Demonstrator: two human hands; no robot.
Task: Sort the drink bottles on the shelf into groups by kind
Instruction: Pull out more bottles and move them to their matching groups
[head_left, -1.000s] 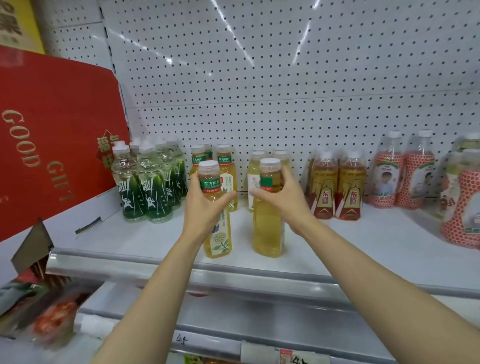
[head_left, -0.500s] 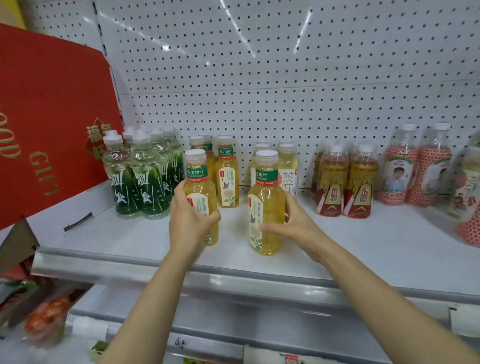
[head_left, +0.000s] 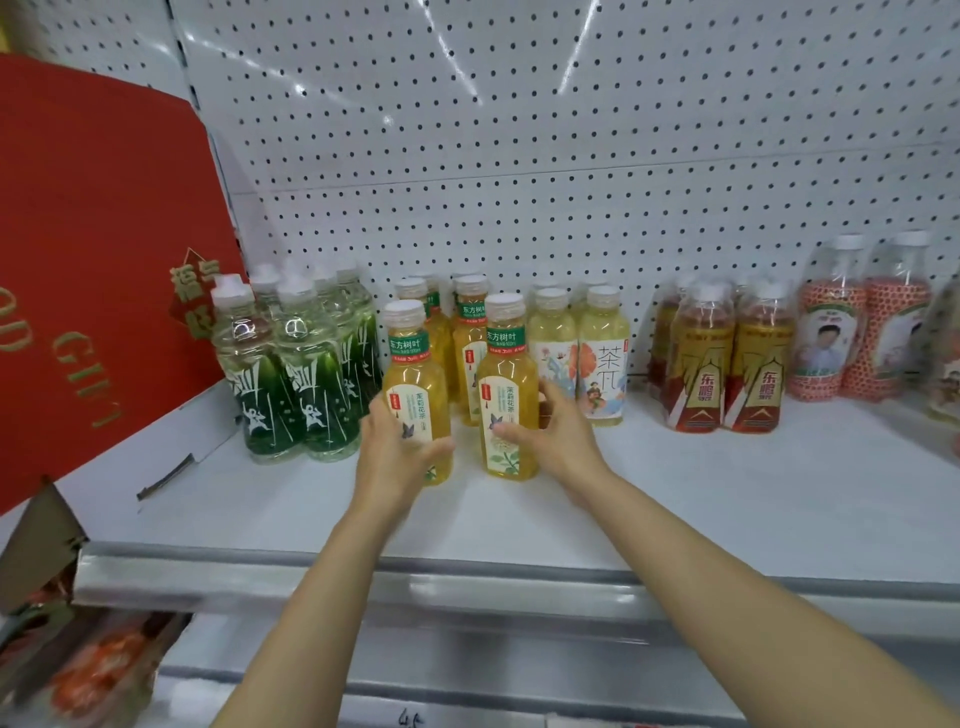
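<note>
- Fingers (head_left: 441, 449) of left hand (head_left: 397, 457) wrapped round lower body of left tea bottle (head_left: 413, 384), thumb across front label, clamped.
- Right hand (head_left: 558, 439) fingers curled round right side of right tea bottle (head_left: 506, 384), thumb tip on paper label, clamped.
- Both held bottles upright, near each other with a gap between, at front of white shelf (head_left: 675, 499); right one's base on the shelf; left one's base hidden by the hand, cannot tell if it touches.
- Both: clear squarish plastic, pale yellow liquid, white ribbed cap, green neck band, cream label with butterfly.
- At 12 o'clock behind them: two more yellow tea bottles (head_left: 470, 343), same kind, darker amber liquid.
- At 9 to 10 o'clock: cluster of green-wrapped bottles (head_left: 291, 384), ridged clear plastic, white caps, dark green sleeves with white brush marks.
- At 1 o'clock: pale tea bottles (head_left: 602, 358), near-colourless liquid, illustrated white labels, just beside right hand.
- At 2 o'clock: amber energy-drink bottles (head_left: 727, 369), red and gold labels, round shoulders, packed touching.
- At 3 o'clock: red-dotted bottles (head_left: 831, 332), tapered necks, white caps, picture label.
- Red gift box (head_left: 98, 249), matte card, gold lettering, leaning at far 9 o'clock beside green cluster.
- White pegboard (head_left: 519, 130) back wall, metal, regular round holes, glare streaks.
- Shelf front edge (head_left: 467, 577) is glossy grey metal rail.
</note>
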